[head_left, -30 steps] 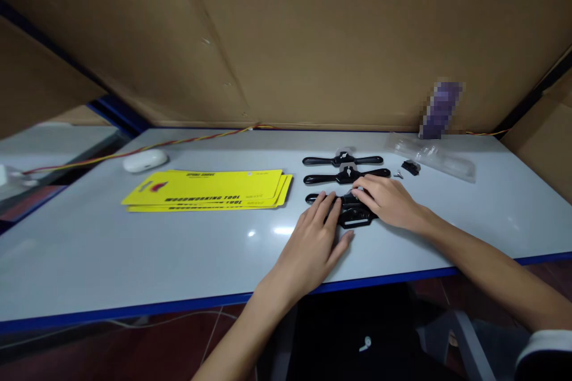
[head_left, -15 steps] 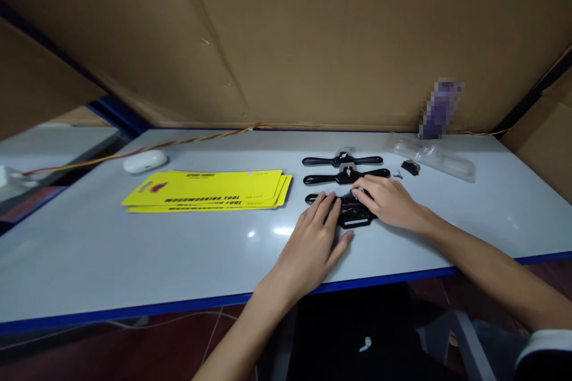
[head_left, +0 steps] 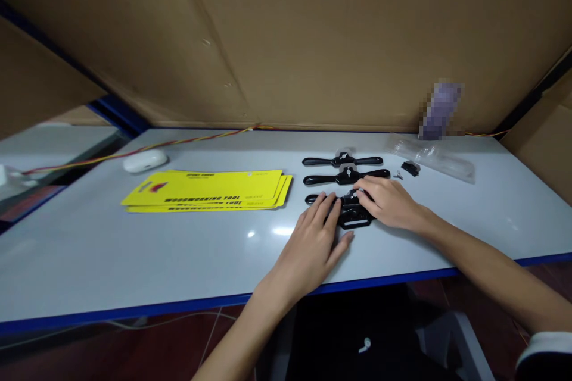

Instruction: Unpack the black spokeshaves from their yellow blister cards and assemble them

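My left hand [head_left: 315, 237] lies with fingers stretched flat over the left handles of two black spokeshaves near the table's front. My right hand [head_left: 388, 201] is closed, thumb and forefinger pinching at the middle of the farther one of these, a black spokeshave [head_left: 346, 200], where its small thumb screw sits, mostly hidden by the fingertips. Just in front lies the other black spokeshave [head_left: 356, 219], its slotted sole facing up and its ends covered by my hands. Beyond them rest two spokeshaves [head_left: 328, 179] with blades and silvery screws at their centres.
Small loose screws [head_left: 397, 175] and black metal pieces [head_left: 410, 168] lie right of the tools. A clear plastic package [head_left: 440, 158] is at the back right. Yellow printed cards [head_left: 210, 186] are stacked at left, near a white case [head_left: 145, 161] and a twisted cable [head_left: 192, 140].
My right thumb and fingertips have shifted slightly at the spokeshave's middle, uncovering a little more of it. The left hand stays in place.
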Demonstrator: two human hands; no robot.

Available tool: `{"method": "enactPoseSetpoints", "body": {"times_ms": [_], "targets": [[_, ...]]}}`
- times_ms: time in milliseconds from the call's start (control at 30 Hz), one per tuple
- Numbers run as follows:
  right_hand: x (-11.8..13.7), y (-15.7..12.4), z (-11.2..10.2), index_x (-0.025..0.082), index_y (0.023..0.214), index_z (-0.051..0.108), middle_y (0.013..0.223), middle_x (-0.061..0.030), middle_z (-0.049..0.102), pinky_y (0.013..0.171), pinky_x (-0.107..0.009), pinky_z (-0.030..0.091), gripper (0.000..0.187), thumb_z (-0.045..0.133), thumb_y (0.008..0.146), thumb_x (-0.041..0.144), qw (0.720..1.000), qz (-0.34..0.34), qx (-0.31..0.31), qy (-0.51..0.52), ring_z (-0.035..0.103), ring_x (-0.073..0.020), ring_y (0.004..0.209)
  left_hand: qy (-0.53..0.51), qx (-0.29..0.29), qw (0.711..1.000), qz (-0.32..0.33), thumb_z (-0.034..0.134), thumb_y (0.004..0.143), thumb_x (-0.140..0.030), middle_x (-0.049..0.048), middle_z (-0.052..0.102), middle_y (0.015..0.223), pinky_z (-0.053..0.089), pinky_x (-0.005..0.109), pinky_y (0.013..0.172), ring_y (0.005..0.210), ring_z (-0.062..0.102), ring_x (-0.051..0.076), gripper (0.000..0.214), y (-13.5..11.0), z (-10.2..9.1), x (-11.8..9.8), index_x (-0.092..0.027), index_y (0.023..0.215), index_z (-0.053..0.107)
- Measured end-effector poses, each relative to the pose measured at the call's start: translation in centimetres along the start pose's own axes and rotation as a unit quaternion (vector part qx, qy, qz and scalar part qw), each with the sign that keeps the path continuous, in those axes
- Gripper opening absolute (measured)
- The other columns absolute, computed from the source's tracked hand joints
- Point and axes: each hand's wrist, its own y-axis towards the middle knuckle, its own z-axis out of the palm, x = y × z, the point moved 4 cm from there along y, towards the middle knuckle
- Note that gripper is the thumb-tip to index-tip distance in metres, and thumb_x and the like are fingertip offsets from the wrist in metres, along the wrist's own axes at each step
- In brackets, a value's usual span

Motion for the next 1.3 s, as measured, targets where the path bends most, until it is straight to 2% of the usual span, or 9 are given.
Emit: {"method": "enactPoseSetpoints", "body": {"times_ms": [133,267,367,467,600,833,1000,1133,1300], "targets": [[-0.05,0.15,0.04,0.019,0.107,0.07,0.108,-0.0071,0.074,0.082,-0.033,0.043,0.031,0.043,0.107,0.034,1.0,0.014,0.003,0.003,0.068,-0.0211,0.096,-0.004,-0.003,1.0,-0.002,0.037,0.107,-0.05,0.0227,0.041,0.162,0.041,0.057,0.12,0.154,0.033,0.039,0.066,0.0,0.0,-0.02,-0.002,0.151,0.046],[0.26,0.12,-0.18,0.02,0.11,0.07,0.108,-0.0066,0.075,0.078,-0.033,0.042,0.029,0.057,0.1,0.044,0.999,0.036,0.0,-0.018,0.068,-0.0224,0.092,-0.015,-0.006,1.0,-0.005,0.039,0.106,-0.05,0.0222,0.041,0.162,0.04,0.057,0.12,0.154,0.033,0.038,0.065,0.01,0.01,0.04,-0.005,0.153,0.045],[0.28,0.03,-0.2,0.02,0.112,0.07,0.109,-0.007,0.075,0.078,-0.034,0.042,0.024,0.061,0.096,0.035,0.999,0.034,0.001,-0.025,0.068,-0.0232,0.092,-0.019,-0.009,1.0,-0.006,0.039,0.106,-0.049,0.0218,0.042,0.162,0.04,0.056,0.121,0.155,0.032,0.037,0.064,0.03,0.03,0.03,-0.007,0.153,0.045],[0.03,0.01,-0.07,0.018,0.111,0.07,0.11,-0.0081,0.075,0.081,-0.034,0.042,0.023,0.05,0.1,0.025,1.0,0.02,0.0,-0.011,0.068,-0.0228,0.096,-0.019,-0.011,1.0,0.0,0.038,0.106,-0.049,0.0209,0.041,0.162,0.041,0.055,0.12,0.155,0.032,0.037,0.063,0.03,0.08,-0.02,-0.008,0.153,0.045],[-0.21,0.1,0.13,0.019,0.108,0.071,0.106,-0.008,0.074,0.081,-0.033,0.042,0.032,0.04,0.108,0.029,1.0,0.007,-0.001,-0.006,0.067,-0.0209,0.094,-0.024,-0.022,0.999,0.002,0.041,0.106,-0.047,0.0202,0.042,0.162,0.04,0.057,0.12,0.154,0.033,0.037,0.061,-0.01,0.1,-0.02,-0.01,0.154,0.045],[0.21,0.09,-0.12,0.02,0.109,0.072,0.104,-0.0065,0.075,0.077,-0.032,0.041,0.028,0.057,0.101,0.043,0.999,0.033,-0.001,-0.022,0.067,-0.021,0.09,-0.011,-0.005,1.0,0.0,0.039,0.106,-0.048,0.0218,0.04,0.162,0.04,0.057,0.12,0.154,0.032,0.037,0.064,0.02,0.02,-0.05,-0.005,0.154,0.043],[0.21,-0.1,-0.48,0.019,0.117,0.069,0.106,-0.0065,0.073,0.078,-0.034,0.043,0.026,0.057,0.096,0.028,0.999,0.033,-0.01,-0.014,0.065,-0.0203,0.086,-0.014,-0.007,1.0,0.002,0.039,0.106,-0.049,0.0213,0.041,0.162,0.041,0.055,0.119,0.154,0.033,0.037,0.063,-0.02,0.04,0.01,-0.006,0.153,0.045],[-0.01,-0.16,-0.7,0.018,0.115,0.07,0.109,-0.0086,0.069,0.083,-0.034,0.047,0.027,0.049,0.098,0.018,0.998,-0.041,-0.04,0.008,0.063,-0.02,0.092,-0.022,-0.017,1.0,-0.001,0.041,0.106,-0.048,0.0199,0.04,0.163,0.041,0.055,0.12,0.155,0.032,0.036,0.061,-0.03,0.1,0.03,-0.01,0.154,0.045],[0.37,-0.32,-0.33,0.017,0.105,0.073,0.1,-0.0103,0.064,0.081,-0.036,0.05,0.032,0.043,0.099,0.012,0.988,-0.148,-0.041,0.006,0.059,-0.0208,0.089,-0.018,-0.016,1.0,0.002,0.039,0.107,-0.048,0.021,0.041,0.162,0.041,0.055,0.12,0.155,0.033,0.036,0.062,0.01,0.09,-0.07,-0.008,0.154,0.044]]}}
